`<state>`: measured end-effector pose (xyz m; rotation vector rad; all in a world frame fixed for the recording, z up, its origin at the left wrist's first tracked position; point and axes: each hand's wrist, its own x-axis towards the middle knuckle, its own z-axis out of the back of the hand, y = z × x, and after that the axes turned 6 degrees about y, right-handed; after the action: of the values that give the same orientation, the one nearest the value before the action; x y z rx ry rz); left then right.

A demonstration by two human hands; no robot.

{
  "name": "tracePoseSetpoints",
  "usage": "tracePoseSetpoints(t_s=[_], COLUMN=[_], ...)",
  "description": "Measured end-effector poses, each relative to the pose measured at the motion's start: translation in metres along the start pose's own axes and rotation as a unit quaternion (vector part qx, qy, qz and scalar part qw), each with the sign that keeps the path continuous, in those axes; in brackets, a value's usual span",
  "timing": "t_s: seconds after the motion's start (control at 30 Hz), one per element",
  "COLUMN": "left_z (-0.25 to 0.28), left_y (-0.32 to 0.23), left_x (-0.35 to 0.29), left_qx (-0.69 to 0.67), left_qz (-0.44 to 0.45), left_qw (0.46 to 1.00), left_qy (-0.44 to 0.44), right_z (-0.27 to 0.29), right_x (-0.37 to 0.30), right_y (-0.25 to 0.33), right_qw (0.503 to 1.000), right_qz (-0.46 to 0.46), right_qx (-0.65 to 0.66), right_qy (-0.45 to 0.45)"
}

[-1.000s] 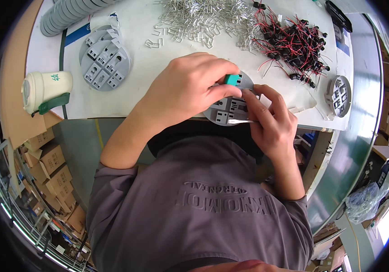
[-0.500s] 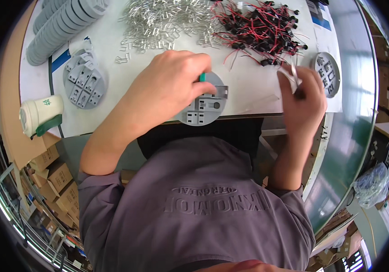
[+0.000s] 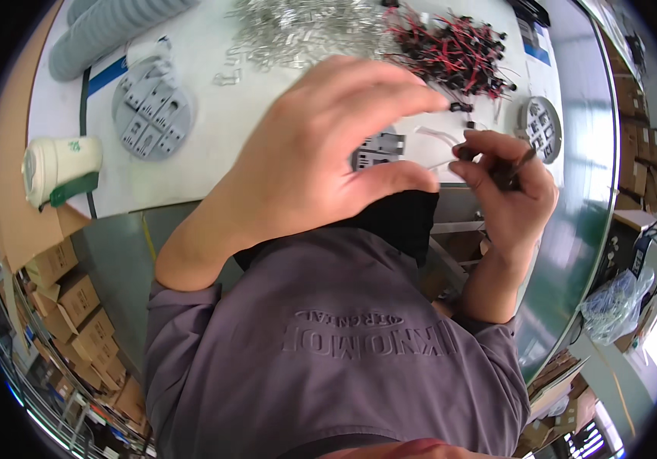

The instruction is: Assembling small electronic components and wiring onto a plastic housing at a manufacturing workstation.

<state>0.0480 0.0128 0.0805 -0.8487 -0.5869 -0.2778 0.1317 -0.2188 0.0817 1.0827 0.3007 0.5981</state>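
Note:
My left hand (image 3: 336, 141) is raised with thumb and fingers spread wide apart, nothing visible between them. Beneath it, mostly covered, lies a round grey plastic housing (image 3: 378, 147) with slots. To its right, my right hand (image 3: 512, 174) pinches a small black part (image 3: 466, 151) between thumb and fingertips. A thin dark stick-like thing (image 3: 525, 159) also shows at its curled fingers; its kind is unclear. Ahead of the right hand spreads a pile of black components with red and black wires (image 3: 451, 57). Left of that pile lies a heap of small bent metal clips (image 3: 305, 30).
More slotted grey discs (image 3: 152, 115) overlap on the left of the white table. Long stacks of grey round parts (image 3: 114, 34) lie behind them. A cream cup (image 3: 65, 164) with a green handle stands at the left edge. A grey round part (image 3: 543, 128) sits far right.
My left hand has come off the grey housing, moved right and spread its fingers; the green piece at its fingertips no longer shows. A small black part now shows in my right hand.

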Motion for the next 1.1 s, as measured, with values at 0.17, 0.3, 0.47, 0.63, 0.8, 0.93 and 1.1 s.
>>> tracePoseSetpoints(t_s=[0.17, 0.3, 0.47, 0.63, 0.8, 0.93, 1.1], left_z=[0.022, 0.022, 0.024, 0.013, -0.018, -0.020, -0.015], left_y=[-0.011, -0.003, -0.003, 0.001, 0.011, 0.013, 0.017], left_x=[-0.021, -0.044, -0.050, -0.062, -0.074, -0.078, -0.085], left_qx=[-0.279, -0.397, -0.412, -0.093, 0.109, 0.084, 0.015], left_qz=[0.298, 0.321, 0.380, 0.273, 0.181, 0.167, 0.176], left_qw=[0.900, 0.854, 0.821, 0.953, 0.975, 0.980, 0.981], left_qy=[0.151, 0.098, 0.105, 0.098, 0.065, 0.070, 0.077], right_z=[-0.033, -0.044, -0.062, -0.054, -0.048, -0.052, -0.054], right_x=[0.012, 0.009, -0.001, -0.004, -0.008, -0.005, -0.004], right_y=[0.004, 0.006, -0.013, -0.018, -0.009, -0.001, -0.002], right_qw=[0.954, 0.977, 0.978, 0.988, 0.969, 0.947, 0.936], right_qz=[0.290, 0.203, 0.121, 0.136, 0.103, 0.110, 0.145], right_qx=[-0.070, 0.021, 0.145, 0.023, -0.180, -0.266, -0.293], right_qy=[0.019, 0.068, 0.087, 0.066, 0.130, 0.143, 0.135])
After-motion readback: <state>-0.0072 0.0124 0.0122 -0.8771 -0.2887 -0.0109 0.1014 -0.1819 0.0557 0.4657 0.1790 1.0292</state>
